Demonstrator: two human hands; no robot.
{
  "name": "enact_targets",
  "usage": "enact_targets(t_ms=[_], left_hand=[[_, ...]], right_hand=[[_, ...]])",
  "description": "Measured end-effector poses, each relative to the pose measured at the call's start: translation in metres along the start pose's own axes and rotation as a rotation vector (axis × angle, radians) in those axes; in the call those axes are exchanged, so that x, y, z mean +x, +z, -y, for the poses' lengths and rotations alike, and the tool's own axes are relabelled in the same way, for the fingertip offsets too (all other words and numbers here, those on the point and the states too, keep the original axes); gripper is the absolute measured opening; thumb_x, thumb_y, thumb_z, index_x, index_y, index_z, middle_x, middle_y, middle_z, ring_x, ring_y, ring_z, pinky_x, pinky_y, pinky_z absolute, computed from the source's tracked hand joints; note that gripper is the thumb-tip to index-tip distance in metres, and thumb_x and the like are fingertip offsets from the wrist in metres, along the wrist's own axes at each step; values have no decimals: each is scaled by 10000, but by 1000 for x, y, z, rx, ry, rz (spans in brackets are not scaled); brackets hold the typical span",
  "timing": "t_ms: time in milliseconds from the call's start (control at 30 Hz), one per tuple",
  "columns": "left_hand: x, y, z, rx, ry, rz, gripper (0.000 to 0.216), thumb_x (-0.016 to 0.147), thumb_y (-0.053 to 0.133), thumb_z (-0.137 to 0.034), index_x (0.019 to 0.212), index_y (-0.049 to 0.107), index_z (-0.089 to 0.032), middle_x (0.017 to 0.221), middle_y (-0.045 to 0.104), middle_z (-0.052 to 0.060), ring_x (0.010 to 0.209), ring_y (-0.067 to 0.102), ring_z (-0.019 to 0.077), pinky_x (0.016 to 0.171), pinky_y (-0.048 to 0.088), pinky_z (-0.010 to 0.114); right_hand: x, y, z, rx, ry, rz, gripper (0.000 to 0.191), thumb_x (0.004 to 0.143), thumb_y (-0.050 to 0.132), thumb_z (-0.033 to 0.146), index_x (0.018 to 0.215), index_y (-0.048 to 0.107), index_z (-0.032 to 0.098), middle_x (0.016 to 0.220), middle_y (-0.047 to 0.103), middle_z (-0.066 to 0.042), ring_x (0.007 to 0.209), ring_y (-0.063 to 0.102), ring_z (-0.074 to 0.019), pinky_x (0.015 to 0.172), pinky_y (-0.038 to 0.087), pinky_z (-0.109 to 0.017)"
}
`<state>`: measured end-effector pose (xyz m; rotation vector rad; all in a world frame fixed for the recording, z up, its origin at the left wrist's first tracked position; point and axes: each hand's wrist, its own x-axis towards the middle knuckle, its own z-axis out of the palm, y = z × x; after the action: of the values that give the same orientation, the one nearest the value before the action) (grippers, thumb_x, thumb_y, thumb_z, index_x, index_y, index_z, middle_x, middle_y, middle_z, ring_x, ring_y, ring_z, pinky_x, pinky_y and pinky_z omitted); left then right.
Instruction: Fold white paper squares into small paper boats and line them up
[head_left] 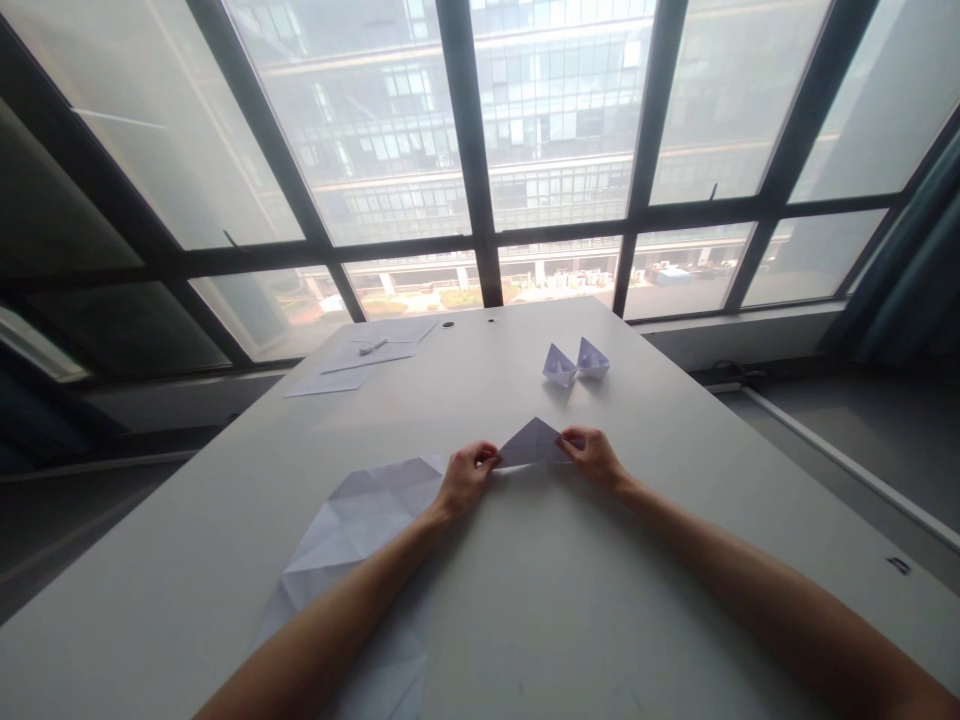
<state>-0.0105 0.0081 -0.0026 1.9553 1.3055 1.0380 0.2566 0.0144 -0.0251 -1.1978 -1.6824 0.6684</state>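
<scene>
A folded white paper triangle (534,444) is held between my hands above the table, its point facing away from me. My left hand (469,474) pinches its left corner, and my right hand (592,455) pinches the right corner with closed fingers. Under and beside my left forearm lies a large creased sheet of paper (345,530), partly hidden by the arm. Beyond my right hand stand two folded paper shapes with pointed peaks, a left one (559,370) and a right one (592,360), side by side.
The white table (675,560) reaches to a large window (555,110). Flat paper sheets (330,378) lie at the far left, with a small pale object (373,347) on them. A dark curtain (892,270) hangs at the right.
</scene>
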Motion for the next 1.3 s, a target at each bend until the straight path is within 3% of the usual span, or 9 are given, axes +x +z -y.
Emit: enact_targets(t_ms=[200, 367, 533, 733, 867, 967, 1133, 1300], left_hand=[[1, 1, 5, -64, -28, -29, 177, 828, 627, -321, 942, 638, -186, 760, 721, 12, 687, 644, 171, 646, 454, 253], [2, 0, 6, -122, -28, -61, 155, 840, 612, -332, 916, 592, -199, 659, 635, -44, 604, 566, 131, 577, 398, 214], [4, 0, 14, -116, -15, -70, 249, 861, 601, -401, 923, 687, -176, 775, 696, 18, 715, 630, 174, 641, 450, 242], [5, 0, 16, -140, -15, -69, 264, 852, 620, -386, 961, 723, -169, 873, 741, 58, 808, 679, 210, 732, 506, 283], [5, 1, 16, -133, -1, -78, 256, 851, 623, -376, 957, 727, -169, 886, 741, 61, 822, 682, 209, 750, 517, 288], [5, 1, 16, -125, 0, -82, 257, 848, 625, -377, 958, 727, -169, 881, 737, 60, 813, 680, 208, 741, 520, 288], [6, 0, 17, -110, -5, -89, 262, 849, 619, -378, 962, 726, -168, 875, 735, 63, 816, 682, 214, 742, 520, 294], [5, 1, 17, -115, -3, -80, 267, 854, 619, -392, 967, 724, -174, 894, 741, 63, 826, 683, 213, 745, 515, 291]], right_hand=[[2, -1, -1, 12, 17, -56, 277, 834, 627, 414, 881, 744, 167, 876, 758, -87, 801, 683, -243, 757, 510, -344], [8, -4, -1, 134, 78, -98, 360, 853, 568, 472, 891, 733, 155, 782, 723, -67, 650, 621, -196, 600, 471, -304], [12, -9, -2, 347, 161, -169, 434, 862, 523, 505, 959, 701, 121, 603, 622, -19, 517, 553, -153, 497, 403, -270], [12, -15, 1, 518, 254, -159, 429, 837, 536, 496, 954, 702, 118, 593, 614, -19, 503, 554, -146, 475, 378, -263], [13, -20, 2, 517, 281, -112, 346, 779, 611, 444, 852, 726, 127, 581, 612, -18, 490, 520, -127, 465, 356, -256], [13, -24, 1, 496, 278, -45, 323, 746, 669, 426, 883, 734, 141, 658, 658, -29, 532, 546, -127, 481, 375, -250], [12, -29, 0, 447, 245, 97, 405, 716, 759, 430, 1015, 703, 163, 764, 695, -31, 602, 562, -128, 522, 421, -247], [10, -30, 0, 480, 237, 119, 497, 638, 830, 359, 1044, 590, 199, 795, 696, -17, 662, 600, -151, 567, 463, -261]])
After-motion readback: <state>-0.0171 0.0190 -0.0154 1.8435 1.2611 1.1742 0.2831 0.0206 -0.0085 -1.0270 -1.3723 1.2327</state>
